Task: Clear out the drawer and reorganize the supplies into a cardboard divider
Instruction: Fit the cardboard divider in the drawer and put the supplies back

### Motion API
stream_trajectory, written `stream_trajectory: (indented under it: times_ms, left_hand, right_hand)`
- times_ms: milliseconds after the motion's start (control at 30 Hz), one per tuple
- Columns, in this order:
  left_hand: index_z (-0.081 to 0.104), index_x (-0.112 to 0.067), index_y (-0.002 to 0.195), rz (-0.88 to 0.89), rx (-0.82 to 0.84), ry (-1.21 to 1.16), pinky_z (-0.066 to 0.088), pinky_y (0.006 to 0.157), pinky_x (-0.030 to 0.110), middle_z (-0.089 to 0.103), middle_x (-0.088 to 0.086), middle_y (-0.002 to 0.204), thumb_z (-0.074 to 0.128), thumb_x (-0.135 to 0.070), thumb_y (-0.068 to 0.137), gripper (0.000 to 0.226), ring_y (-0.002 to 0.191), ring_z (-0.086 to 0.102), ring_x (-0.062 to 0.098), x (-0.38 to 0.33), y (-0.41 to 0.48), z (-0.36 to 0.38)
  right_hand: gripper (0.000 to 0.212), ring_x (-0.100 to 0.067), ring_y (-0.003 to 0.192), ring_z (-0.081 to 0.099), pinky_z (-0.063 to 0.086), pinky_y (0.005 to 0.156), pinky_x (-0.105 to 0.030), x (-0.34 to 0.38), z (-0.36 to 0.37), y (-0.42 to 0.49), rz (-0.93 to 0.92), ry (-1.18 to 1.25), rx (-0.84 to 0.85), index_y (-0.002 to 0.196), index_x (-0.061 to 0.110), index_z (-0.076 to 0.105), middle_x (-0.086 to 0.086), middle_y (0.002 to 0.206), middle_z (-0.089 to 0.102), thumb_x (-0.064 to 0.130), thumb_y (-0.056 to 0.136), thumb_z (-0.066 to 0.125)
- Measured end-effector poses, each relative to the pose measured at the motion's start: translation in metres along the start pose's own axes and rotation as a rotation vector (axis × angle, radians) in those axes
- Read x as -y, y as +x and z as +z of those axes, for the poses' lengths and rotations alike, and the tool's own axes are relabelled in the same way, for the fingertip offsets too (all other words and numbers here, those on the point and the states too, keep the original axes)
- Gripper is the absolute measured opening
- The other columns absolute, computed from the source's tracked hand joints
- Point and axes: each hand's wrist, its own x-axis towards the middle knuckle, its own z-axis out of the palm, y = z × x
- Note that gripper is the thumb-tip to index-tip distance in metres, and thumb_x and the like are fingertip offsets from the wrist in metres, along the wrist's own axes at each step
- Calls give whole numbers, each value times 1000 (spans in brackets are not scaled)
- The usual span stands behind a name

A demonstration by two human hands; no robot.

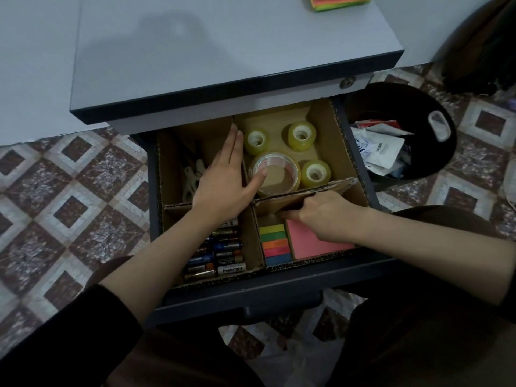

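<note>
The open dark drawer [279,291] holds a cardboard divider [339,141] with four compartments. Back right lie three small tape rolls [301,135] and one big clear tape roll [275,174]. White scissors [191,177] lie back left, several batteries [220,254] front left, and a pink sticky pad [310,241] with coloured flags [273,244] front right. My left hand [224,174] lies flat with straight fingers over the middle partition, thumb touching the big roll. My right hand [321,213] pinches the bent cross partition [307,192] above the sticky pad.
A black bin [444,152] with wrappers stands right of the drawer. A stack of neon sticky notes [337,1] lies on the grey cabinet top [223,37]. A plastic bag [304,344] lies on the patterned floor below the drawer, between my knees.
</note>
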Motion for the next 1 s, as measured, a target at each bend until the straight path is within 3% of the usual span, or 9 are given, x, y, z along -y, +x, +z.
stream_trajectory:
  times_ms: [100,233,500,600,700,800,1000]
  left_hand:
    - [-1,-17,150,-3,-15,11,37,102,37,-9,-8,157,33,-58,92,78,143,14,15,-1,0,-1]
    - [1,-17,150,-1,-18,23,40,98,38,-9,-8,158,32,-58,91,78,142,17,16,-2,-1,0]
    - [1,-18,150,-6,-18,51,41,96,39,-9,-8,157,31,-59,91,78,141,20,17,-3,-1,-1]
    - [1,-18,150,-2,-26,48,45,89,36,-9,-8,157,31,-59,91,78,139,27,19,-1,0,1]
    - [1,-19,150,0,-28,52,47,83,34,-9,-8,157,30,-61,90,79,133,36,22,0,1,3]
    - [1,-19,150,3,-27,34,46,80,32,-10,-9,157,30,-61,90,79,127,43,22,1,1,3]
    - [2,-20,150,10,-6,-5,43,82,29,-10,-10,157,31,-60,90,78,119,50,22,1,0,-1]
  right_hand:
    - [53,-26,107,58,42,75,-30,1,-1,2,24,19,-14,143,20,36,-7,115,61,3,93,33]
    - [47,-25,99,60,38,68,-28,5,8,6,73,122,-30,132,13,49,-8,108,63,0,88,39]
    - [47,-24,94,61,36,63,-27,-1,21,6,97,196,-31,124,12,55,-8,105,63,-4,81,46]
    - [44,-26,97,61,48,73,-29,-7,24,-1,157,354,-18,122,10,56,-11,108,63,-4,81,48]
    - [36,-27,100,61,51,86,-35,-10,28,-7,240,590,-117,115,10,64,-11,107,66,1,83,51]
    - [23,-22,94,64,50,87,-36,-5,27,-12,290,705,-205,101,8,70,-8,98,70,5,84,54]
    - [20,-14,87,64,50,85,-29,1,8,-22,317,732,-293,100,12,73,-2,96,72,9,88,58]
